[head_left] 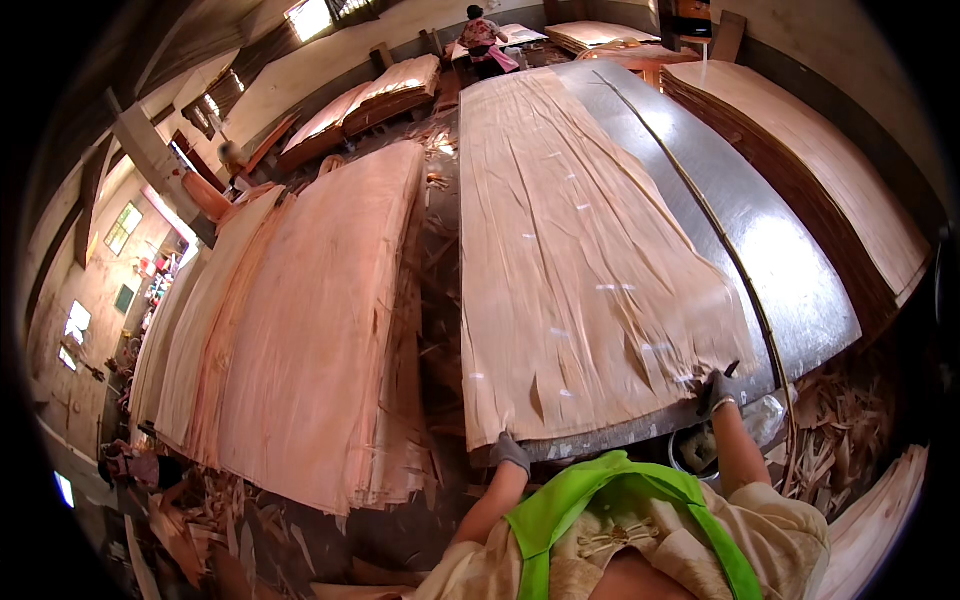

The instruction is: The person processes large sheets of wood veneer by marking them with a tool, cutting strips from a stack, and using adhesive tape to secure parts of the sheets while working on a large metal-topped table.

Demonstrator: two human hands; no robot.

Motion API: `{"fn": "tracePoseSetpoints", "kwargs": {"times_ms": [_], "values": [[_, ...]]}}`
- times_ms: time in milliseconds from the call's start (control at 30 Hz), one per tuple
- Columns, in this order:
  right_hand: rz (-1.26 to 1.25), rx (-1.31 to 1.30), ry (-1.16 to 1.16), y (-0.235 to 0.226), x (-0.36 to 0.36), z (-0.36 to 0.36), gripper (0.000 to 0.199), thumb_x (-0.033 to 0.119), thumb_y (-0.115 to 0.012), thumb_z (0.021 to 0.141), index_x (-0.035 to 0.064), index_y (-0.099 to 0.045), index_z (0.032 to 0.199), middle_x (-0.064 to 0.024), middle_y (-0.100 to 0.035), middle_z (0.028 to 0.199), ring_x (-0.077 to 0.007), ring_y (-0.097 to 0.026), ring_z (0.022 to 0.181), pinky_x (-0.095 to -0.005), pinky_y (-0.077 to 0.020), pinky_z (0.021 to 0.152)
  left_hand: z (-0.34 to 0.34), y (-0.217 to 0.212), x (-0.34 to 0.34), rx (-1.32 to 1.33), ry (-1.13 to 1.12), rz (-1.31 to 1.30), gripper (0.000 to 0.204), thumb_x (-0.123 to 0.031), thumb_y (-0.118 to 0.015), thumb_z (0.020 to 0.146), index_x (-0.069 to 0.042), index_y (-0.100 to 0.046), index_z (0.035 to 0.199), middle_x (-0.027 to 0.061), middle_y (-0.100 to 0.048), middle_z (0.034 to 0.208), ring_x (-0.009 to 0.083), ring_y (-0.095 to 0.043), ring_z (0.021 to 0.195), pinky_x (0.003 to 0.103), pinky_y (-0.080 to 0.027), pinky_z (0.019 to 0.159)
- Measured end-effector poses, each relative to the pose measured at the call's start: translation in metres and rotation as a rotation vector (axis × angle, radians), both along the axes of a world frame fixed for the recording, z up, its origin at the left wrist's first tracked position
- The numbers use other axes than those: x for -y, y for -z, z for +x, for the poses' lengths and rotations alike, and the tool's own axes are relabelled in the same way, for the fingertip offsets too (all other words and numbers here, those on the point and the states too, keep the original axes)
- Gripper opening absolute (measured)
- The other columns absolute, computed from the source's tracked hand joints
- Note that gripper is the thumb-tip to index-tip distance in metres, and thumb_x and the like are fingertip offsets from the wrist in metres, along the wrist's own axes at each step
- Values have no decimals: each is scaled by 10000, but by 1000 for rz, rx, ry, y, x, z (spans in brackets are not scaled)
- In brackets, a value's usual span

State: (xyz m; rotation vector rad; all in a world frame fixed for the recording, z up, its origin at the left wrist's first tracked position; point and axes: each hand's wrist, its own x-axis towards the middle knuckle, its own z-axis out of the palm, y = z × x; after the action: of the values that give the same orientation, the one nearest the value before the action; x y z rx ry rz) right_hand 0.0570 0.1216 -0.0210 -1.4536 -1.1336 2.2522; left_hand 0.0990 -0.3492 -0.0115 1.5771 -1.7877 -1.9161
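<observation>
A long, pale wood veneer sheet (575, 260) lies on a shiny metal-topped table (800, 270). Wrinkles run along its length, and short whitish strips dot its surface. My left hand (510, 452), in a grey glove, pinches the sheet's near left corner. At the near right corner my right hand (718, 390), gloved too, grips the sheet's ragged, bunched edge; a dark tip sticks up from this hand, and I cannot make out what it is. To the right of the sheet, a long thin stick (715, 215) lies lengthwise over the metal and past the near edge.
A tall veneer stack (310, 320) stands on the left, another stack (820, 170) on the right. Wood scraps (845, 430) litter the floor. A bucket-like container (690, 455) sits below the table's near edge. A person (482, 40) works at the far end.
</observation>
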Motion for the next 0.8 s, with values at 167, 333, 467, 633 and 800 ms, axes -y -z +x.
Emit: {"fn": "tracePoseSetpoints", "kwargs": {"times_ms": [167, 333, 467, 633, 800], "values": [[325, -12, -85, 5, -28, -38, 107, 129, -598, 723, 96, -536, 643, -24, -479, 532, -174, -461, 438, -309, -356, 408, -32, -12, -17, -179, -210, 169, 420, -260, -536, 799, 115, -609, 973, 198, -629, 976, 290, -625, 847, 398, -511, 709], [191, 27, -93, 11, -2, -12, 142, 63, -544, 760, 86, -492, 630, -50, -456, 547, -208, -447, 439, -358, -486, 448, 5, -37, -10, -136, -253, 208, 412, -255, -560, 794, 109, -600, 983, 200, -612, 1037, 285, -626, 850, 393, -531, 722], [178, -55, -70, 41, -23, 13, 151, 78, -538, 771, 73, -471, 635, -76, -438, 556, -230, -451, 448, -417, -555, 499, 12, -37, -15, -67, -72, 58, 403, -262, -549, 816, 82, -588, 1023, 190, -615, 1046, 295, -621, 887, 399, -526, 748], [459, 365, -195, 32, -21, 8, 235, 281, -568, 801, 49, -596, 822, -72, -559, 726, -229, -541, 675, -376, -462, 602, -2, 13, 5, -317, 76, 53, 354, -269, -505, 871, -33, -557, 1131, 155, -597, 1105, 308, -588, 976, 432, -498, 806], [201, -68, 54, 43, -60, 29, 178, 262, -614, 838, 109, -535, 790, -40, -537, 638, -183, -506, 492, -321, -440, 443, -10, 56, 45, -369, 34, 838, 275, -279, -495, 904, -108, -544, 1113, 81, -602, 1083, 241, -584, 958, 401, -514, 759]]}}
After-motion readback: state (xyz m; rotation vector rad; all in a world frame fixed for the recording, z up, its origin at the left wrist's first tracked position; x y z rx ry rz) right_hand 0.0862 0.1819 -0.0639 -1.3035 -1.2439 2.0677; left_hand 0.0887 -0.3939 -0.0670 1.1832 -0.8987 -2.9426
